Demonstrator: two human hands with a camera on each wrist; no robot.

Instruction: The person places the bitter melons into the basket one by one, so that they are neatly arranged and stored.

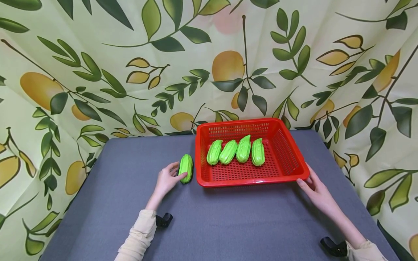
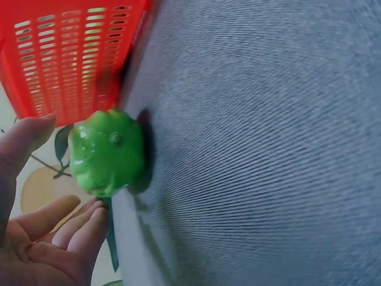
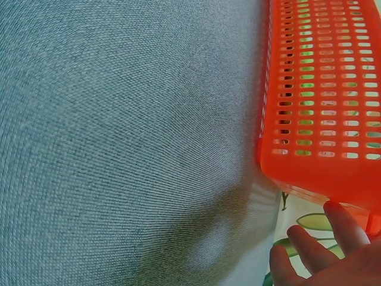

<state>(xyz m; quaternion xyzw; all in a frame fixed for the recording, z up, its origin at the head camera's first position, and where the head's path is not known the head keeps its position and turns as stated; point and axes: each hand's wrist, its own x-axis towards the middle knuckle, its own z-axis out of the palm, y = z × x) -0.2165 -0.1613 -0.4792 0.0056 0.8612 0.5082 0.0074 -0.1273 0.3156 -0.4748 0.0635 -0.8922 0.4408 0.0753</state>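
A green ridged gourd (image 1: 185, 167), which looks like a bitter melon, lies lengthwise on the table just left of a red plastic basket (image 1: 248, 181). My left hand (image 1: 167, 178) surrounds its near left side, thumb over the near end and fingers along the left. In the left wrist view, a gap shows between the thumb (image 2: 27, 140) and the gourd (image 2: 110, 152); the fingers are spread loosely below it. At the basket's front right corner is my right hand (image 1: 315, 190), fingers extended. One fingertip touches the basket wall (image 3: 333, 173) in the right wrist view.
Several similar green gourds (image 1: 243, 149) lie in a row inside the basket, toward its left and middle. Grey cloth covers the table (image 1: 241, 221). A curtain (image 1: 196, 83) printed with leaves and fruit hangs behind and at both sides.
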